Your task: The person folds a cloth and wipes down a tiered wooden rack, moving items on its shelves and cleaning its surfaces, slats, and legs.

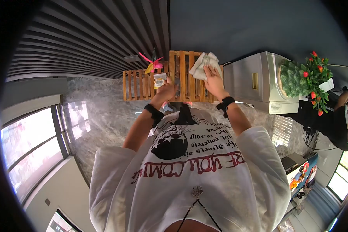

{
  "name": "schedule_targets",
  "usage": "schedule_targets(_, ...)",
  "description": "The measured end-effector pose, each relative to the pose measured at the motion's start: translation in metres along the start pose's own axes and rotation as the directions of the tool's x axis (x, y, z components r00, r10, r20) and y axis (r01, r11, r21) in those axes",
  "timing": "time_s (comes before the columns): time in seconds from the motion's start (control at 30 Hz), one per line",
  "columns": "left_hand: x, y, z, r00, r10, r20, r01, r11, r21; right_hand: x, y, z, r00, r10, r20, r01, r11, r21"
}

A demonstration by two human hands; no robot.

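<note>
My left hand [166,92] is closed on a small packet [159,80] with a white and yellow label, held over the lower part of the wooden slatted rack [182,73]. Beside the packet, a pink and yellow artificial flower [154,65] stands at the rack's left section. My right hand [213,80] lies on a folded whitish cloth [203,65], its fingers spread over the fabric and pressing it on the rack's upper right part.
Right of the rack stands a silver appliance [255,83], topped by a green textured object [292,78] and a plant with red buds [317,81]. A person in dark clothing [328,123] is at the far right. Ribbed dark panelling [92,38] rises at the left.
</note>
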State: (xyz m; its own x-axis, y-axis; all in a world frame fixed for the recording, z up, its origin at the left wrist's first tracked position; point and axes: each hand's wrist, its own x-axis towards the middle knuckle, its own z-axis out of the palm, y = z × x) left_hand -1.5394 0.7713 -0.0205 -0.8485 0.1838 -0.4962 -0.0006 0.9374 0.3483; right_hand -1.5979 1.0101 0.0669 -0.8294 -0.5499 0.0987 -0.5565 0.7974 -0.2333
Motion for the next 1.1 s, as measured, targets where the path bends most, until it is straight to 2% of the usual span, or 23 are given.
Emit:
schedule_targets(0.1,-0.004,0.003,-0.004,0.997,0.003,0.078,-0.007,0.999,0.054,-0.034,-0.012,-0.006,0.999,-0.014,0.05,0.011,0.998,0.06)
schedule_targets(0.17,-0.024,0.023,-0.033,0.979,-0.178,0.104,0.198,0.952,-0.234,-0.053,-0.017,-0.012,0.997,-0.029,0.075,0.022,0.996,0.086)
schedule_targets(0.2,-0.033,0.03,-0.038,0.979,-0.179,0.101,0.199,0.95,-0.239,-0.061,-0.02,-0.015,0.995,-0.012,0.1,-0.005,0.987,0.163)
schedule_targets(0.27,-0.045,0.041,-0.05,0.971,-0.224,-0.083,0.233,0.966,0.116,-0.062,-0.014,-0.013,0.993,0.0,0.122,-0.029,0.971,0.238)
schedule_targets(0.3,-0.047,0.048,-0.06,0.971,-0.225,-0.084,0.234,0.966,0.115,-0.062,-0.007,-0.012,0.993,0.053,0.104,-0.086,0.932,0.351)
schedule_targets(0.33,-0.048,0.057,-0.068,0.966,-0.166,-0.2,0.184,0.98,0.075,-0.057,-0.007,-0.017,0.99,0.109,0.094,-0.14,0.877,0.46)
schedule_targets(0.37,-0.048,0.062,-0.071,0.943,-0.109,-0.316,0.128,0.991,0.043,-0.05,-0.004,-0.023,0.99,0.109,0.095,-0.141,0.877,0.46)
schedule_targets(0.4,-0.045,0.064,-0.068,0.943,-0.109,-0.315,0.129,0.991,0.043,-0.032,-0.011,-0.05,0.931,0.27,0.246,-0.363,0.742,0.563)
schedule_targets(0.43,-0.039,0.064,-0.064,0.892,0.114,-0.437,-0.079,0.992,0.096,-0.019,-0.014,-0.063,0.826,0.387,0.411,-0.564,0.553,0.613)
schedule_targets(0.47,-0.034,0.064,-0.058,0.778,0.325,-0.538,-0.273,0.946,0.176,-0.01,-0.012,-0.058,0.826,0.385,0.412,-0.564,0.554,0.613)
schedule_targets(0.53,-0.032,0.064,-0.048,0.806,0.334,-0.489,-0.279,0.942,0.185,0.014,-0.011,-0.051,0.917,0.391,0.082,-0.325,0.611,0.722)
schedule_targets(0.57,-0.033,0.064,-0.045,0.797,0.332,-0.505,-0.283,0.943,0.174,0.024,-0.013,-0.048,0.918,0.389,0.082,-0.324,0.613,0.721)
schedule_targets(0.63,-0.036,0.064,-0.04,0.788,0.331,-0.519,-0.287,0.944,0.166,0.047,-0.024,-0.043,0.917,0.397,-0.04,-0.305,0.762,0.572)
schedule_targets(0.67,-0.039,0.062,-0.037,0.8,0.342,-0.494,-0.299,0.94,0.166,0.056,-0.027,-0.036,0.916,0.399,-0.038,-0.306,0.757,0.578)
schedule_targets(0.73,-0.048,0.061,-0.031,0.816,0.347,-0.462,-0.304,0.938,0.168,0.071,-0.029,-0.017,0.955,0.132,-0.266,-0.057,0.96,0.272)
schedule_targets(0.77,-0.05,0.062,-0.03,0.811,0.349,-0.469,-0.309,0.937,0.163,0.077,-0.032,-0.007,0.971,0.103,-0.216,-0.065,0.982,0.175)
schedule_targets(0.8,-0.05,0.063,-0.03,0.807,0.352,-0.474,-0.315,0.936,0.158,0.084,-0.035,-0.003,0.97,0.106,-0.218,-0.067,0.981,0.181)
schedule_targets(0.87,-0.05,0.063,-0.029,0.81,0.345,-0.474,-0.318,0.938,0.14,0.093,-0.039,0.005,0.96,-0.038,-0.276,0.036,0.999,-0.013)
schedule_targets(0.9,-0.05,0.063,-0.029,0.813,0.344,-0.47,-0.32,0.938,0.133,0.097,-0.04,0.004,0.967,-0.024,-0.255,0.019,1.0,-0.025)
schedule_targets(0.93,-0.05,0.063,-0.031,0.815,0.341,-0.468,-0.321,0.939,0.124,0.101,-0.045,-0.006,0.968,-0.025,-0.251,0.021,1.0,-0.019)
schedule_targets(1.03,-0.054,0.065,-0.034,0.818,0.328,-0.473,-0.319,0.942,0.102,0.104,-0.064,-0.055,0.96,0.179,-0.215,-0.133,0.968,0.215)
schedule_targets(1.07,-0.053,0.065,-0.035,0.813,0.329,-0.48,-0.324,0.941,0.095,0.107,-0.064,-0.058,0.962,0.177,-0.208,-0.131,0.968,0.215)
schedule_targets(1.1,-0.051,0.065,-0.033,0.816,0.324,-0.479,-0.322,0.942,0.089,0.109,-0.062,-0.059,0.953,0.077,-0.293,-0.002,0.969,0.246)
